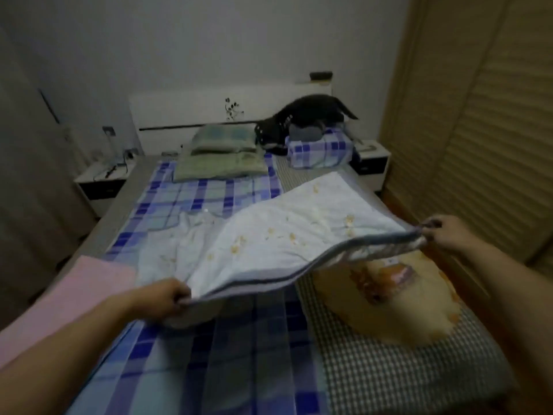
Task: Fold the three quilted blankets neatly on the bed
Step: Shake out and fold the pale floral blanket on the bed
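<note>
Holding a white quilted blanket (287,232) up off the bed (389,375) by its near grey-trimmed edge: left hand (167,298) grips the near-left corner, fingers curled round the hem; right hand (443,235) pinches the near-right corner, fingers closed on the trim. The near edge hangs stretched between the two hands, sagging a little mid-span. The blanket is white with small yellow floral marks; its far part lies on the bed, right far corner resting near the right edge, left portion crumpled on the blue plaid sheet (209,354). Under the lifted edge, on the right, a yellow-orange blanket (389,298) lies bunched on the checked mattress cover. A pink blanket (74,295) lies flat at the near-left edge of the bed, just beside the left forearm. Far end: green pillows (221,157) stacked against the white headboard (209,112), left of centre. To their right, a folded blue plaid bundle (320,151) with a dark garment (299,118) draped over it. Nightstands flank the bed, left (101,181) and right (372,160). Slatted wardrobe doors (478,115) fill the right side.
</note>
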